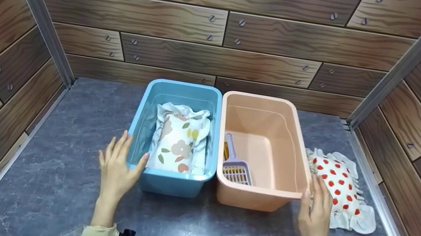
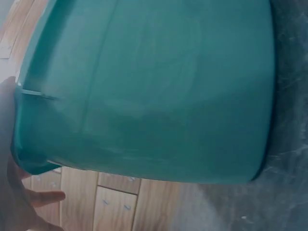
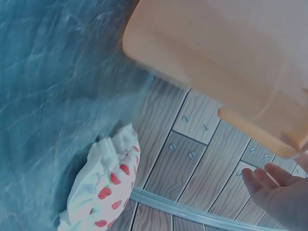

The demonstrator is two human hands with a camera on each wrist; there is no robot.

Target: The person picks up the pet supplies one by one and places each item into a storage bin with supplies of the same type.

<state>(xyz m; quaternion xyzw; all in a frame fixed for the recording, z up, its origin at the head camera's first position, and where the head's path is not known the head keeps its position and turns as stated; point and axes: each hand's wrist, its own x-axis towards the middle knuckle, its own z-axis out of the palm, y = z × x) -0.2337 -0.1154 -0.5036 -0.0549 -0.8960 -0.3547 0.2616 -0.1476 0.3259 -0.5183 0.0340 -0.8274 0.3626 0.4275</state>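
My left hand (image 1: 117, 173) is at the front left corner of a blue plastic bin (image 1: 174, 188), its fingers straight along the outer rim and the thumb at the front edge. Inside that bin lies a small white ruffled pillow (image 1: 179, 142) with flowers and leaves. At the front right corner of a peach plastic bin (image 1: 248, 202), my right hand (image 1: 315, 219) has its fingertips right at the rim, the fingers nearly straight. A lilac slotted scoop (image 1: 236, 168) leans in the peach bin's left side, with something yellow (image 1: 226, 150) partly hidden beside it.
Right of the peach bin, a white ruffled pillow (image 1: 337, 184) with red strawberries lies on the dark marbled floor (image 1: 77, 135). The two bins stand side by side, near the wood-patterned back wall (image 1: 219, 60). Metal strips (image 1: 388, 222) edge the floor at both sides.
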